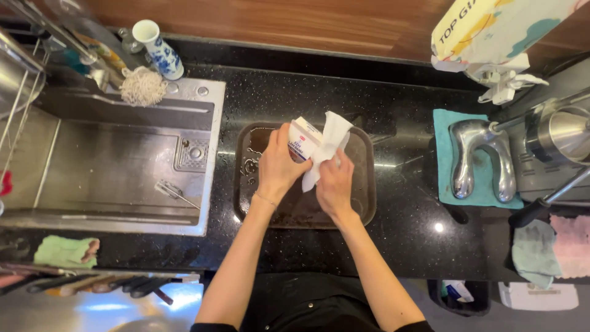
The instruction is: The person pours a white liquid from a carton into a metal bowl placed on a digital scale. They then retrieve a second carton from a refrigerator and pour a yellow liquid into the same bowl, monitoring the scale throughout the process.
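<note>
Head view records a black speckled countertop running the full width, backed by a wooden wall panel. We note the steel sink set into its left end, largest of the fittings, with a string scrubber and a blue-and-white ceramic vase on its rear rim. At the countertop's right edge we see a metal appliance, and beside it a teal mat carrying a curved chrome piece. A dark rectangular tray sits at the middle of the countertop, near its front edge; its surface looks wet.

Over that tray we find both hands together. Our left hand is wrapped firmly around a small white carton, holding it tilted above the tray's rear half. Our right hand is closed on a white paper towel, pressed against the carton's right side.

In our judgement the step in hand is wiping the carton's outside dry. The next move appears to call for turning the carton in the left grip so the towel reaches the unwiped faces, with the hold kept firm against slipping.

Smaller items: a green cloth at the front left corner, and a grey cloth at the front right.
</note>
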